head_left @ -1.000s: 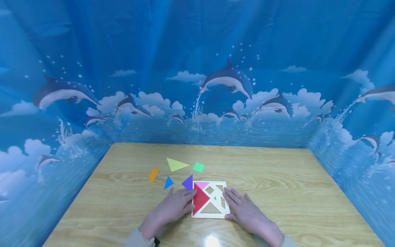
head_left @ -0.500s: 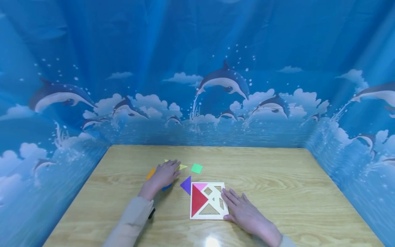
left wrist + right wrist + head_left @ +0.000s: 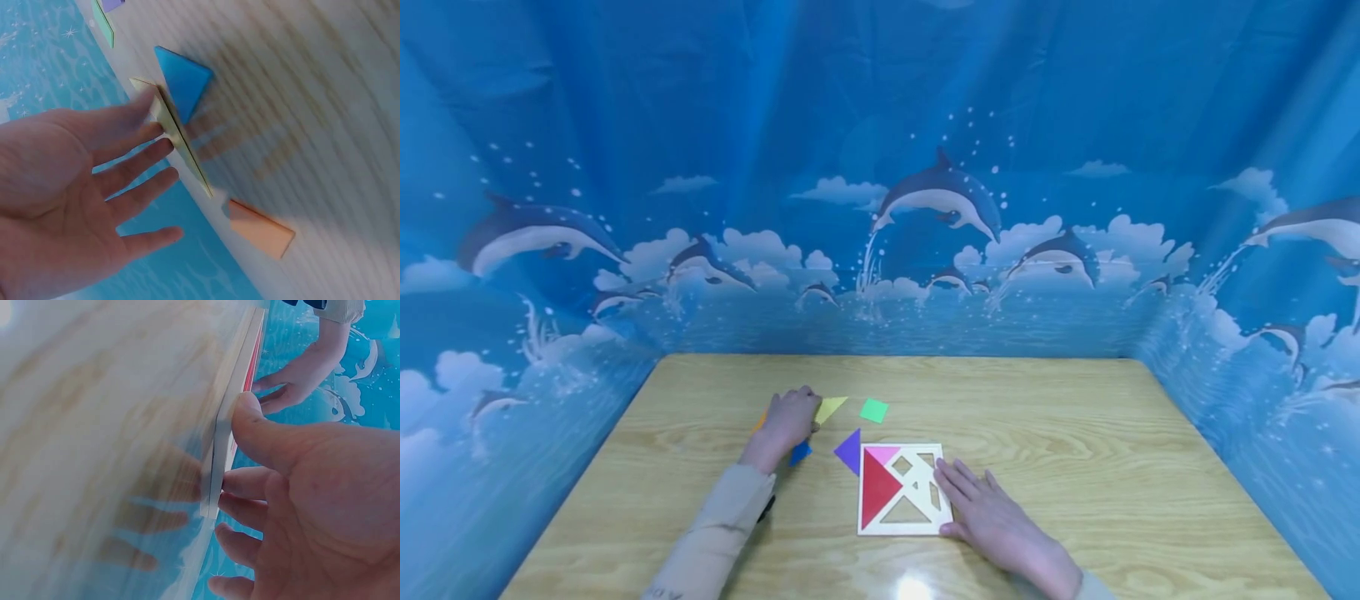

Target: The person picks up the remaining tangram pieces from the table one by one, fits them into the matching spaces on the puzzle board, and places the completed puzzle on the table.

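Observation:
My left hand point(image 3: 792, 417) pinches a yellow triangle tangram piece point(image 3: 831, 408) between thumb and fingers; in the left wrist view this triangle point(image 3: 178, 140) stands tilted, its thin edge showing. Under that hand lie a blue triangle point(image 3: 801, 452) and an orange parallelogram point(image 3: 760, 422), mostly covered in the head view. My right hand point(image 3: 992, 517) rests along the right edge of a white tangram board point(image 3: 901, 531), fingers fairly straight, thumb at the near corner. A red triangle point(image 3: 877, 487) and a pink piece point(image 3: 885, 453) fill two of the board's slots.
Against the board's upper left side lies a purple triangle point(image 3: 849, 452). A green square point(image 3: 874, 410) is farther back on the wooden table point(image 3: 1075, 433). Blue dolphin-printed cloth point(image 3: 775, 317) encloses the back and sides.
The left hand has left the board's left edge, reached up and left, and taken hold of the yellow triangle, which has turned. The right hand stays at the board.

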`<state>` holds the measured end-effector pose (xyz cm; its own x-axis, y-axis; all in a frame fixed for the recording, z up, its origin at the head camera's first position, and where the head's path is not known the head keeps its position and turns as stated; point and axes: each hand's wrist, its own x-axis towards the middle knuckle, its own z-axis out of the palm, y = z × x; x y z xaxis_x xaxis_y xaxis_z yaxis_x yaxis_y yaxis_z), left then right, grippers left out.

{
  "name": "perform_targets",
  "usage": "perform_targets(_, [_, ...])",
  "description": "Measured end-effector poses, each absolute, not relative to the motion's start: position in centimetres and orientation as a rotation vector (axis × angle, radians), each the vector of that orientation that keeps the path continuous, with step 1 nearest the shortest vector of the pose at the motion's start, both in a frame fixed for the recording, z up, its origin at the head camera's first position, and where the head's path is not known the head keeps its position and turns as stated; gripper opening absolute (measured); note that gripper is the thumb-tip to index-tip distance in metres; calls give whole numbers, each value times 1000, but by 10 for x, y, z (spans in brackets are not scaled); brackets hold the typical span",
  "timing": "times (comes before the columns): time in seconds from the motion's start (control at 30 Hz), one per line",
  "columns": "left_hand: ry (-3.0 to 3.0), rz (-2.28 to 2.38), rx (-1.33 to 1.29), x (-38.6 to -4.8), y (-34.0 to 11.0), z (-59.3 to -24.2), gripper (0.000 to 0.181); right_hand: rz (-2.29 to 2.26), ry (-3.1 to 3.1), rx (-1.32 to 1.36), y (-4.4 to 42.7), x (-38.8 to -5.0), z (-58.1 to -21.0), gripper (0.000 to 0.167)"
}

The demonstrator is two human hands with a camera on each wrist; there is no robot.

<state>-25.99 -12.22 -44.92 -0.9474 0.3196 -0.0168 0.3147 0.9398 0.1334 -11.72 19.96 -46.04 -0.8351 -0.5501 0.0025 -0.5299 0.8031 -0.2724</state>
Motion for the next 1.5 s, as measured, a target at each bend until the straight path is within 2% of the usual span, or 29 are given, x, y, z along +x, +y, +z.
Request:
perform_targets(0.27, [3089, 239, 475, -264, -122, -451, 32, -414, 2898, -857, 199, -118, -462, 70])
perform_targets(1.07, [3005, 394, 424, -260, -127, -440, 52, -412, 2892, -842, 198, -118, -462, 70])
perform_targets(1.33, [3080, 540, 302, -256, -126, -436, 35, -407, 2888, -832, 197, -118, -461, 71])
perform_targets(1.5, [3097, 645, 316, -248, -122, -428, 30, -397, 2882, -831, 197, -118, -461, 71])
